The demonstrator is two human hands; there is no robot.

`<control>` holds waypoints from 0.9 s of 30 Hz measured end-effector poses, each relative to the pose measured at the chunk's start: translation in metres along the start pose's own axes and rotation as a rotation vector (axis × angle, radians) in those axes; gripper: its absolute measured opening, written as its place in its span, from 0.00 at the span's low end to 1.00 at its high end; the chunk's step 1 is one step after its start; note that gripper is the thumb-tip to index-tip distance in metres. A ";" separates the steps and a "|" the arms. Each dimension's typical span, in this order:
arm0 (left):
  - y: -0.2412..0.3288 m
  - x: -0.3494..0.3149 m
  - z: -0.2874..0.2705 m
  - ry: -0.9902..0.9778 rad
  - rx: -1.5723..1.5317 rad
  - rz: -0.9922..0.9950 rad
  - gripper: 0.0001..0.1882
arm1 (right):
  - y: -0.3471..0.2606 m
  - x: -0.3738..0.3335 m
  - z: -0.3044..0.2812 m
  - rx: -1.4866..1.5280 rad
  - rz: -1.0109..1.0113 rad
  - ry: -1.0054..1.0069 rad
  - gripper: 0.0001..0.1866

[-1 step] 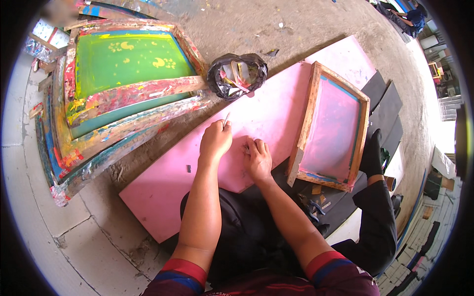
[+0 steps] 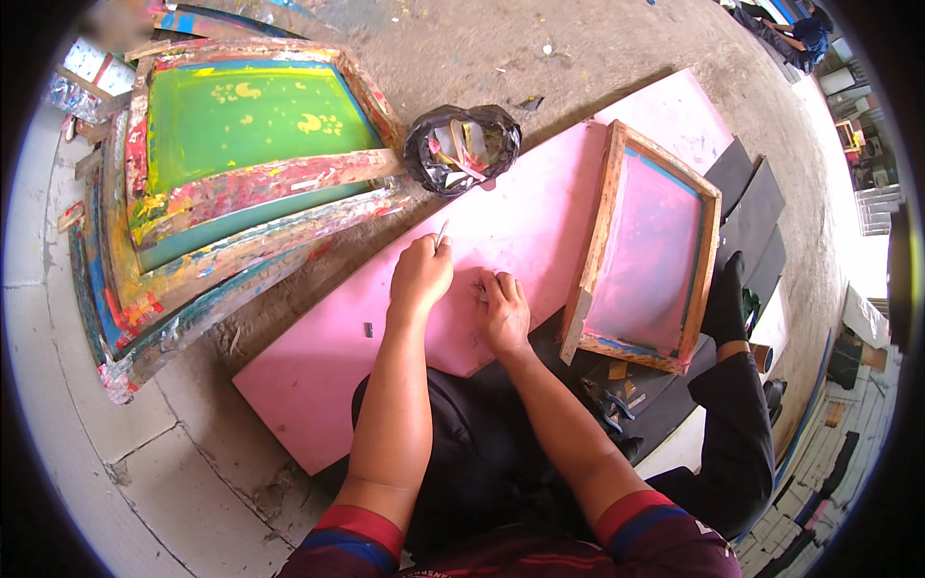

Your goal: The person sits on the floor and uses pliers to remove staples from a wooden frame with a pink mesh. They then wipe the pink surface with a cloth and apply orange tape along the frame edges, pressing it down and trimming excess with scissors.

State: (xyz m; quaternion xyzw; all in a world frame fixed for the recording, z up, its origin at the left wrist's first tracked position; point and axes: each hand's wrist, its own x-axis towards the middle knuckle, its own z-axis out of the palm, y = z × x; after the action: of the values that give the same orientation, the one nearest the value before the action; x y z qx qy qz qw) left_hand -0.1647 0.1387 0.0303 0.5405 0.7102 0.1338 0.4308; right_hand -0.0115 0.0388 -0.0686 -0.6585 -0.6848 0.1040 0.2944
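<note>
My left hand (image 2: 420, 275) is closed over the pink board (image 2: 318, 371). A thin, pale, pointed piece (image 2: 441, 234) sticks up from its fingers, too small to identify. Close by on its right, my right hand (image 2: 505, 306) rests at the board with fingers bent together. Something small and greyish shows at its fingertips; its kind cannot be made out. A small dark rectangular piece (image 2: 368, 329) lies on the board left of my left forearm. Right of my hands, a wooden-framed printing screen (image 2: 644, 255) with pinkish mesh lies across the board.
Paint-stained screens (image 2: 255, 125) with green mesh are stacked at the left. A black plastic bag (image 2: 421, 159) holding scraps stands beyond the board. Blue-handled pliers (image 2: 615, 405) lie near my right arm, by dark sheets (image 2: 752, 222). Another person (image 2: 800, 39) sits far right.
</note>
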 end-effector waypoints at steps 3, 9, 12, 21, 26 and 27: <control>0.001 0.001 0.001 0.030 -0.027 0.015 0.20 | -0.004 0.001 0.001 0.031 0.054 -0.006 0.18; -0.002 0.009 0.005 0.085 -0.121 0.070 0.18 | -0.009 0.015 -0.007 -0.017 0.177 -0.132 0.12; -0.013 0.018 0.017 0.240 -0.201 0.245 0.16 | -0.014 0.023 -0.013 -0.008 0.277 -0.200 0.09; -0.003 0.033 0.049 0.256 -0.458 0.327 0.31 | 0.018 0.079 -0.045 0.968 0.923 -0.330 0.14; 0.000 0.040 0.047 0.122 -0.746 0.147 0.38 | 0.002 0.141 -0.056 1.098 0.794 -0.252 0.10; 0.010 0.032 0.040 0.101 -0.822 0.100 0.38 | 0.000 0.156 -0.056 1.083 0.715 -0.245 0.10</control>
State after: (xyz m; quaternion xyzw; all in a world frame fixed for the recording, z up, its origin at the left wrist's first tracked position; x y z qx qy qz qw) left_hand -0.1292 0.1601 -0.0017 0.3502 0.5908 0.4532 0.5683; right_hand 0.0252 0.1755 0.0179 -0.5876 -0.3035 0.5992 0.4511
